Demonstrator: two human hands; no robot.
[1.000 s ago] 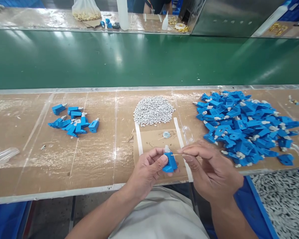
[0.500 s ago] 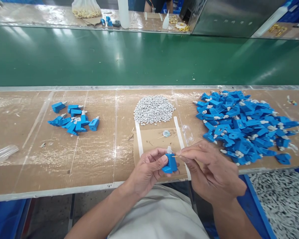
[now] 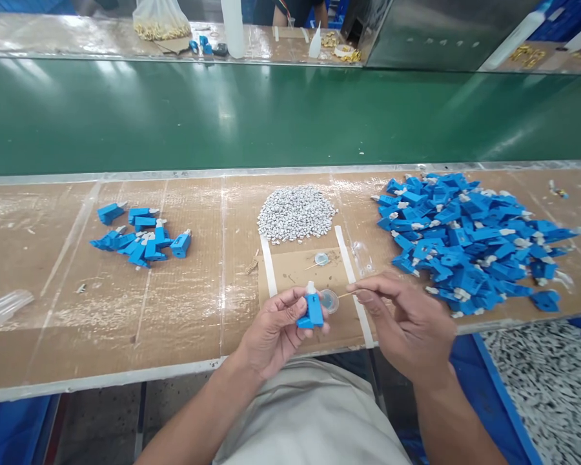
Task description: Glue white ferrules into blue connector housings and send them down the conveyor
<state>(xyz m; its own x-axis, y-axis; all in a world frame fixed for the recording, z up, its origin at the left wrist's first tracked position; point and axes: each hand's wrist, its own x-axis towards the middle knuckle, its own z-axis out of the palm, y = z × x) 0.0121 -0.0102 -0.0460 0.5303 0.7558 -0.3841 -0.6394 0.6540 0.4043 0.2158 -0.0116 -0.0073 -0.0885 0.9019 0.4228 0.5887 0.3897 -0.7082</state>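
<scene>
My left hand point(image 3: 275, 326) pinches a small blue plastic part point(image 3: 314, 310) with a white tip, held upright near the bench's front edge. My right hand point(image 3: 407, 323) grips a thin wooden stick point(image 3: 347, 294) whose tip points left, just over a small clear round dish point(image 3: 329, 301) on the cardboard pad point(image 3: 295, 271). The stick tip and the blue part are a little apart. A second tiny dish with a stick point(image 3: 321, 259) lies further back on the pad.
A big heap of blue parts point(image 3: 469, 242) fills the right of the bench, a small group of blue parts point(image 3: 140, 236) lies at the left, and a pile of small grey pieces point(image 3: 296, 213) sits mid-bench. A green conveyor belt point(image 3: 271, 113) runs behind. Another person stands beyond it.
The stick tip has left the blue part and moved to the clear dish. My left hand has shifted the blue part slightly left, uncovering the dish.
</scene>
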